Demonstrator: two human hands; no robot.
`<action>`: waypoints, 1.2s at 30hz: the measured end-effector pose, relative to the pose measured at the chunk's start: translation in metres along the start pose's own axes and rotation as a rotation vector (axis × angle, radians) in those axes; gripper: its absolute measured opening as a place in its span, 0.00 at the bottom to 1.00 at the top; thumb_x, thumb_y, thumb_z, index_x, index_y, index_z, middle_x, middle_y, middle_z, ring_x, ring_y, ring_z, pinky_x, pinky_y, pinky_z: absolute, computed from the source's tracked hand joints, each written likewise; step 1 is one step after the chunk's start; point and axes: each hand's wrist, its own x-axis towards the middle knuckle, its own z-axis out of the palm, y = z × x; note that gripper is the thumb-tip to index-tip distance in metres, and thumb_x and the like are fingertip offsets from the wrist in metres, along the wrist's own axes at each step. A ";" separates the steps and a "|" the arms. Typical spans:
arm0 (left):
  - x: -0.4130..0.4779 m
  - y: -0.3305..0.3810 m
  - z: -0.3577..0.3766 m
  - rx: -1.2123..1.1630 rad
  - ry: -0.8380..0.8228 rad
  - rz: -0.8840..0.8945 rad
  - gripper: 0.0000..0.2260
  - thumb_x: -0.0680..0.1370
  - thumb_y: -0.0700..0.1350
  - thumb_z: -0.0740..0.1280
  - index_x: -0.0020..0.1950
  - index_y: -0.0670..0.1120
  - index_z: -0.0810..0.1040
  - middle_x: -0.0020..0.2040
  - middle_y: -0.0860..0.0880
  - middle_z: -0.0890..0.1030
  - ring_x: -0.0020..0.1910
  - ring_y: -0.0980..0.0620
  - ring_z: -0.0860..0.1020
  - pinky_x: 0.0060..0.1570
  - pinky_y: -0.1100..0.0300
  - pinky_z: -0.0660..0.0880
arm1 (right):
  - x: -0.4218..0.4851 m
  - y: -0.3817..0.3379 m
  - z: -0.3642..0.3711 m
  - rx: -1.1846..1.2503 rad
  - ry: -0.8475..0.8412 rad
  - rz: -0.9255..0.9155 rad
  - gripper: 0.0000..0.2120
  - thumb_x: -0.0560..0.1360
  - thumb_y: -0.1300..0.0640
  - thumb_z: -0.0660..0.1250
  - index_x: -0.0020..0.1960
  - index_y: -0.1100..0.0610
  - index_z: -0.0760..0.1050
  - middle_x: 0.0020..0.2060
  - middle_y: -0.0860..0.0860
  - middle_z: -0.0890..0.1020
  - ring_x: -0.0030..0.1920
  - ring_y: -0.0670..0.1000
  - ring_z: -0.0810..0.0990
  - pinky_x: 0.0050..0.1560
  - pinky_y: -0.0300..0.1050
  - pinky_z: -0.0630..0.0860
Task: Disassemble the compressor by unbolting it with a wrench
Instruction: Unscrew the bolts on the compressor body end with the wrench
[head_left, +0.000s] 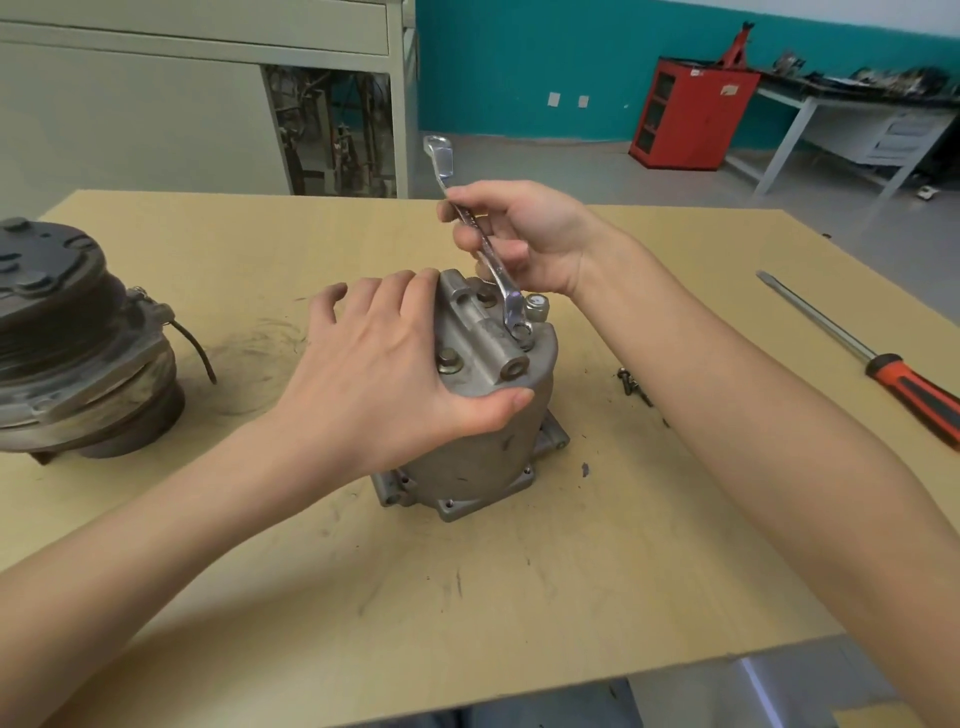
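Note:
A grey metal compressor body (483, 447) stands upright on the cardboard-covered table (519, 597). My left hand (379, 369) lies over its top from the left, fingers spread along the far side and thumb pressed on the near edge. My right hand (524, 234) grips the shaft of a silver wrench (485, 244). The wrench's lower ring end sits on a bolt (522, 332) at the right of the top plate, its other end pointing up and away. Another bolt head (449, 361) shows on the top beside my left hand.
A dark clutch pulley assembly (67, 338) stands at the table's left. A screwdriver with a red-and-black handle (872, 358) lies at the right. Small loose screws (631, 384) lie just right of the compressor. A red cabinet (691, 114) and a workbench stand far behind.

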 end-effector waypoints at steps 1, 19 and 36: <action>0.000 0.000 0.000 -0.003 0.000 -0.001 0.52 0.59 0.79 0.44 0.69 0.44 0.66 0.65 0.47 0.74 0.65 0.45 0.69 0.66 0.49 0.59 | -0.003 -0.001 0.000 0.086 0.017 -0.009 0.13 0.83 0.58 0.52 0.43 0.61 0.69 0.22 0.48 0.75 0.14 0.42 0.62 0.20 0.31 0.54; 0.000 -0.003 0.002 -0.027 0.003 0.002 0.53 0.60 0.79 0.44 0.72 0.44 0.65 0.68 0.48 0.73 0.67 0.47 0.69 0.69 0.46 0.58 | -0.150 0.060 0.052 0.132 0.766 -0.690 0.20 0.83 0.51 0.51 0.48 0.61 0.77 0.47 0.56 0.85 0.39 0.55 0.85 0.37 0.41 0.79; 0.000 -0.003 0.003 -0.014 -0.001 0.004 0.54 0.60 0.80 0.43 0.72 0.44 0.65 0.68 0.48 0.72 0.67 0.47 0.69 0.70 0.45 0.58 | -0.160 0.106 0.064 -0.122 0.706 -0.797 0.11 0.79 0.59 0.57 0.45 0.49 0.77 0.54 0.55 0.83 0.51 0.57 0.84 0.52 0.45 0.80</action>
